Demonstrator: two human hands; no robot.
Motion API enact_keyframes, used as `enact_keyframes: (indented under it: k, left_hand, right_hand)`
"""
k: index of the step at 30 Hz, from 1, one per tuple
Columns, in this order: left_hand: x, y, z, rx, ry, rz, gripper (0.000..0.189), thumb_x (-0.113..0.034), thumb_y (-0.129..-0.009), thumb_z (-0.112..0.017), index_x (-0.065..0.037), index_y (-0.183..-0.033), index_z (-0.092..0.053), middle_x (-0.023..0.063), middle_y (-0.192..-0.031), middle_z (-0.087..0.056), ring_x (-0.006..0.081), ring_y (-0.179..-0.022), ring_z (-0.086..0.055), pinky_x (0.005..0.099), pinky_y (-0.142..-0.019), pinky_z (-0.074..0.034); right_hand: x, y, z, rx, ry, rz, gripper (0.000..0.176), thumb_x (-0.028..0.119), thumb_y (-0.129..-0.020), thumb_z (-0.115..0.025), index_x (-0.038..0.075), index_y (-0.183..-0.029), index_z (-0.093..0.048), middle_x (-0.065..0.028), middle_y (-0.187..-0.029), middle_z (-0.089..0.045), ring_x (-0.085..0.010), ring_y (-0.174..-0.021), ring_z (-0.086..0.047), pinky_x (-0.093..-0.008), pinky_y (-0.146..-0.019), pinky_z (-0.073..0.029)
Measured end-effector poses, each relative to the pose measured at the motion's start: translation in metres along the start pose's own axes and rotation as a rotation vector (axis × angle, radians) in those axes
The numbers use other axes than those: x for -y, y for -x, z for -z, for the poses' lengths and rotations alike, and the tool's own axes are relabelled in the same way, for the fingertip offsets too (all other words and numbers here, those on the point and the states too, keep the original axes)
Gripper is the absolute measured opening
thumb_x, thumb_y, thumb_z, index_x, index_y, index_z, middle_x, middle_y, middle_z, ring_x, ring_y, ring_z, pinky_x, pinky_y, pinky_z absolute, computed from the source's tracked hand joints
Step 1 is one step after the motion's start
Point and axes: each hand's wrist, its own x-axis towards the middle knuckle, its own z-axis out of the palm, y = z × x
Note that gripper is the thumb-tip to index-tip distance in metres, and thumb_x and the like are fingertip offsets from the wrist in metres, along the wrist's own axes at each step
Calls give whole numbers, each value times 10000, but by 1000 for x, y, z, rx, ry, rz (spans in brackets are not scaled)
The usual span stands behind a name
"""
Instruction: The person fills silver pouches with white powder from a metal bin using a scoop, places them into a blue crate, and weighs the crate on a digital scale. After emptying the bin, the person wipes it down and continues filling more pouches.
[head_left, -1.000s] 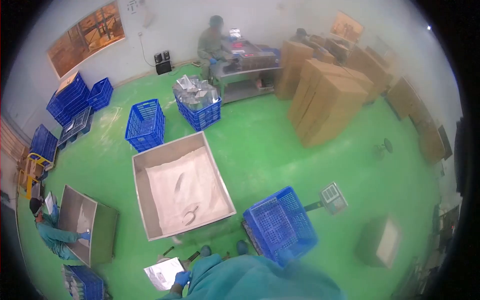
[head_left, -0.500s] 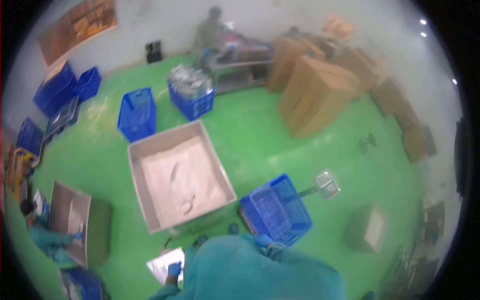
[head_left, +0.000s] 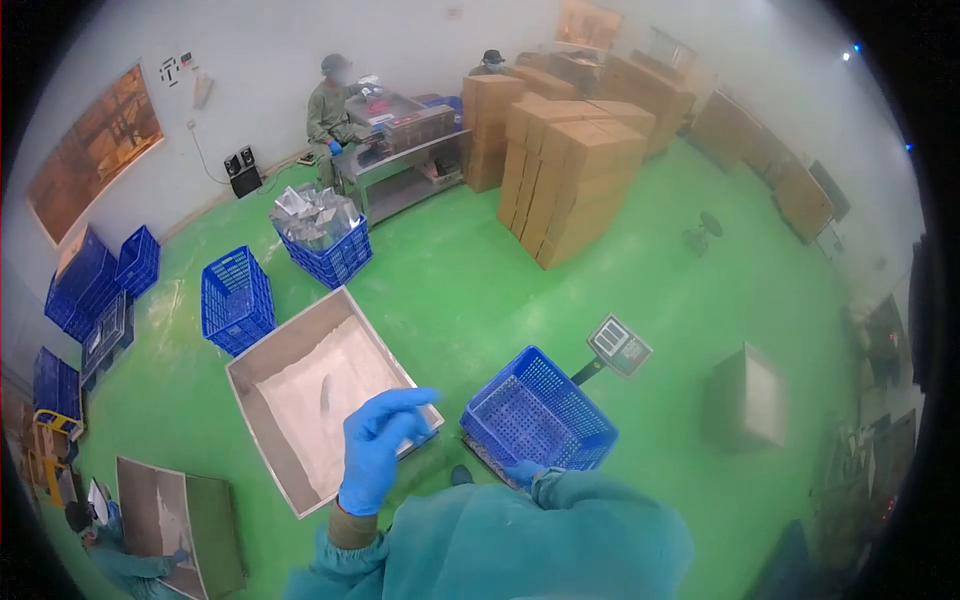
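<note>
Blue plastic makes up the crate, whose long axis slants from far left to near right. The right hand is at the crate's near rim; whether it grips, I cannot tell. Left of the crate, the raised left hand looks empty, fingers parted and pointing crateward, before a powder-filled bin.

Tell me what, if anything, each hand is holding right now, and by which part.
The left hand holds nothing visible. The right hand is at the near rim of the blue crate; whether it grips cannot be told.
</note>
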Motion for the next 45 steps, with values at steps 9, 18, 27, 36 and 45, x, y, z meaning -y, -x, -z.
enact_keyframes:
  k: [9, 18, 27, 36, 45]
  left_hand:
    - [-101, 14, -146, 604, 778, -514, 291, -250, -788, -641, 17, -676, -625, 121, -642, -576, 168, -513, -496, 282, -435, -360]
    - [-81, 20, -167, -112, 123, 99, 249, -111, -849, -500, -6, -644, -592, 138, -687, -588, 214, -555, -521, 346, -466, -420]
    - [184, -2, 23, -192, -423, 579, 253, -74, -850, -552, 19, -1083, -586, 39, -854, -585, 105, -762, -536, 232, -685, -434]
    - [449, 214, 153, 25, -988, 1117, 417, -285, -797, -641, -30, -1116, -559, 188, -961, -582, 289, -852, -577, 377, -742, -476]
    - [577, 216, 178, -298, -1238, 738, 550, -283, -711, -707, -54, -1172, -513, 204, -1108, -477, 362, -1047, -420, 449, -900, -364]
  right_hand:
    - [-18, -26, 34, -91, 149, 77, 408, 374, -861, -465, 43, -1007, -652, -189, -995, -638, -360, -912, -610, -429, -758, -474]
    - [-39, 23, -9, -53, -87, -130, 470, 442, -835, -479, 19, -943, -652, -159, -789, -651, -304, -726, -618, -394, -660, -468]
    - [-43, 44, -23, -23, -9, -109, 458, 401, -866, -413, -2, -910, -628, -217, -953, -622, -384, -916, -569, -446, -801, -432]
    - [-199, -6, -144, 65, -57, -277, 178, 175, -818, -492, 55, -892, -600, -158, -845, -599, -351, -737, -582, -453, -679, -457]
    - [-230, -31, -201, 191, 60, -225, 233, 218, -874, -484, 31, -889, -624, -111, -798, -616, -251, -744, -599, -366, -676, -463]
